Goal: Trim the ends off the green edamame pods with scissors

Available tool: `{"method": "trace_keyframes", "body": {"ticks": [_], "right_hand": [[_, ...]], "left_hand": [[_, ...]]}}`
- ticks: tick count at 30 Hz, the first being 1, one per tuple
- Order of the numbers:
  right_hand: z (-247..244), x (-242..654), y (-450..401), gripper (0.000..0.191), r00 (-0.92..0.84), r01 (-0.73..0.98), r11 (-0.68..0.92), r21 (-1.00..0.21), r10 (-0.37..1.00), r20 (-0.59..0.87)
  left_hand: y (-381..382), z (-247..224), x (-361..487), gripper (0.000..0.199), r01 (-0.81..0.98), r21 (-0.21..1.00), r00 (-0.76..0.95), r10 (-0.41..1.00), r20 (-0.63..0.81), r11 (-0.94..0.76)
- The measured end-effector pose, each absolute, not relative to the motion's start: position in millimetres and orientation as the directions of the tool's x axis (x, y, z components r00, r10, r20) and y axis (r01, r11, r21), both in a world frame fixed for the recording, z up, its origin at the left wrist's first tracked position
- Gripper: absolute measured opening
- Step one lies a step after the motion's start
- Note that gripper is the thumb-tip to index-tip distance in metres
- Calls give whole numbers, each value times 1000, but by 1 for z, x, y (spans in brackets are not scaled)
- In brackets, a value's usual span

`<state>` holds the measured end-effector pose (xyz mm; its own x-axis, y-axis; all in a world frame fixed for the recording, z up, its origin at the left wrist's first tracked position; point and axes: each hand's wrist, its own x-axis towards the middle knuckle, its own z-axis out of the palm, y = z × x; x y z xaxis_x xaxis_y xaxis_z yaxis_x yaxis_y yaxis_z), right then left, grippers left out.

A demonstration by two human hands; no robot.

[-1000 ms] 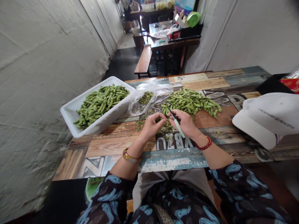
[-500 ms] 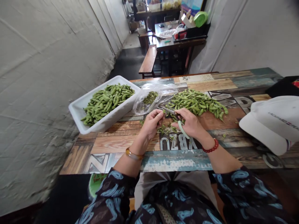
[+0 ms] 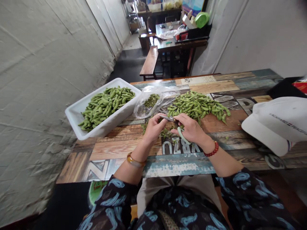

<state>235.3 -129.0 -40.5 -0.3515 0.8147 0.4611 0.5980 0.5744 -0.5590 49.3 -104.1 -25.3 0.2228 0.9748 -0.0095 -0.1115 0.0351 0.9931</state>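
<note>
Left hand (image 3: 153,128): fingers pinched at the blades; cannot tell what they grip
Right hand (image 3: 192,129): fingers closed on scissors (image 3: 169,118)
Pods (image 3: 198,104): counter (image 3: 124,148), beyond right hand; probably light, firm, slightly slippery; pinch mid-pod

A white cap (image 3: 275,123) lies nearby; a bench (image 3: 150,61) stands farther back.

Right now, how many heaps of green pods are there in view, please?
2. One heap lies in the white tray, at the left; the other heap lies on the table, just beyond the right hand. Some loose pods may be hidden behind that hand.
</note>
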Motion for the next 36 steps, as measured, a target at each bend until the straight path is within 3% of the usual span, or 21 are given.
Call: {"method": "trace_keyframes", "body": {"ticks": [8,17,21,27,36], "right_hand": [[-37,239,-132,36,-390,625,578,-525,814,431],[-38,242,-132,28,-407,674,574,-465,814,414],[-40,246,-128,28,-385,666,571,-479,814,435],[-43,248,-123,36,-211,639,517,-569,830,517],[-41,239,-128,45,-315,624,538,-566,837,448]], "left_hand": [[-100,-29,44,19,-14,1000,210,977,27,-25],[-97,-26,41,27,39,999,215,977,2,-10],[-95,-26,40,29,-70,994,230,971,-71,89],[-96,-19,40,36,-270,926,293,939,-180,262],[-98,-22,42,40,-359,896,301,941,-155,262]]}}
